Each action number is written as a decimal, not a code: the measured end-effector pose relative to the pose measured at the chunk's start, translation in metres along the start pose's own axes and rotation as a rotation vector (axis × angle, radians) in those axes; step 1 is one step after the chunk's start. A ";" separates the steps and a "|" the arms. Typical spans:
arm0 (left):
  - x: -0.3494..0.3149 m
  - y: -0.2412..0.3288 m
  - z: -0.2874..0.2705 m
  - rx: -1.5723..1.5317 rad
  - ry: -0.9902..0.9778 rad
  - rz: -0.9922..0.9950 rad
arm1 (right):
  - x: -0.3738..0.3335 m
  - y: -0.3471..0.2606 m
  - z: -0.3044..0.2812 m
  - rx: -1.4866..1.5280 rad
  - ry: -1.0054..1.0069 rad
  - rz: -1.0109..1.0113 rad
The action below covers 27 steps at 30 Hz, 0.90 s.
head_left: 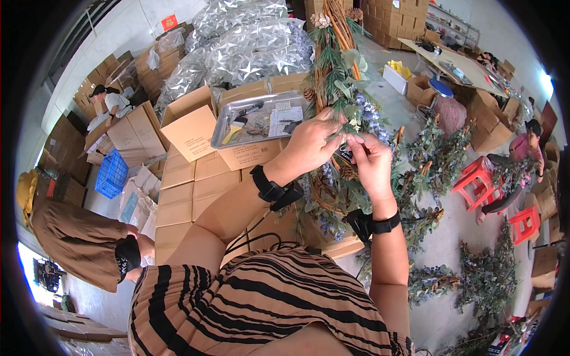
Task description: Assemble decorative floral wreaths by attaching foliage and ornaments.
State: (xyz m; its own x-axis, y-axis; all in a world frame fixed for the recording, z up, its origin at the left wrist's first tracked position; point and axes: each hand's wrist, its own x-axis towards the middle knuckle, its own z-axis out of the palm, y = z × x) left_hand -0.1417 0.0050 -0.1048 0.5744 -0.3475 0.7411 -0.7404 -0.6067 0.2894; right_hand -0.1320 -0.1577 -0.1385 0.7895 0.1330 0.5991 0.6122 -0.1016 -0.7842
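The left grip is narrow, thumb and forefinger pinching a green sprig. The right grip meets it at the same leaves, thumb and forefinger brought together; whether anything lies between those tips is too small to tell. The sprig sits on a long twig-and-foliage decoration, which runs from well beyond both grips to below them, nearer the person. Just under the fingertips, partly covered by them, is a small dark plaque with pale lettering; a pinecone sits just below it, and violet-blue blossoms hang beside the fingers, to the right.

Left of the grips, near them, a metal tray holds a black marker, a brush and a white sheet. An open carton stands beyond the tray to the left, with closed cartons lower left. Farther ahead are bagged silver stars. Well apart to the right, more foliage pieces lie on the floor, near red stools and a seated person; a desk stands far ahead, right.
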 end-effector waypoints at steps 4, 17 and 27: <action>0.000 -0.003 0.003 -0.005 0.017 0.000 | 0.002 -0.006 -0.001 -0.109 -0.001 -0.088; -0.003 -0.004 0.001 0.018 -0.023 -0.030 | -0.002 0.010 -0.006 0.426 -0.064 0.112; -0.005 -0.001 0.000 -0.022 -0.043 -0.029 | -0.006 0.009 -0.006 0.455 -0.044 0.086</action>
State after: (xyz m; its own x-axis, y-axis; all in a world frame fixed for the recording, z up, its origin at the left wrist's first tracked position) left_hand -0.1441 0.0072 -0.1086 0.6099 -0.3607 0.7056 -0.7302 -0.6016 0.3237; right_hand -0.1306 -0.1654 -0.1481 0.8277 0.1860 0.5294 0.4559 0.3272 -0.8277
